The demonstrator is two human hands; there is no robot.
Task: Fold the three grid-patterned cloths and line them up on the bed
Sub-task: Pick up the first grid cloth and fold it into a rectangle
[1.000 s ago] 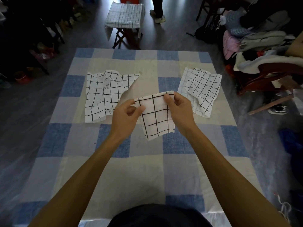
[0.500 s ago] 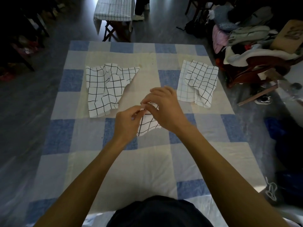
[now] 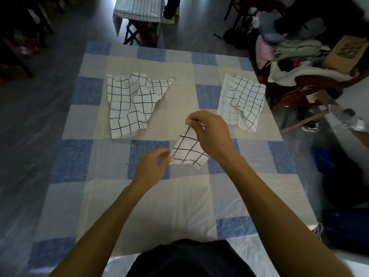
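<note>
**Mid-fold above the checked bed (image 3: 139, 206)**

Head view: my right hand (image 3: 211, 134) pinches the part-folded cloth (image 3: 187, 150) at its top, held above the bed. My left hand (image 3: 149, 168) seems to pinch its lower corner. A slack pinch could spill the fold.

Near half of bed (image 3: 139, 206): bare quilt beneath both forearms, open to hands. Strip between left cloth (image 3: 129, 104) and right cloth (image 3: 243, 100): far end open, near end taken by right hand (image 3: 209, 136) pinching small cloth (image 3: 187, 152), left hand (image 3: 151, 168) at lower corner. Chair heaped with clothes (image 3: 295, 56) crowds right edge beside right cloth. Stool (image 3: 139, 17) beyond far edge, apart.
</note>
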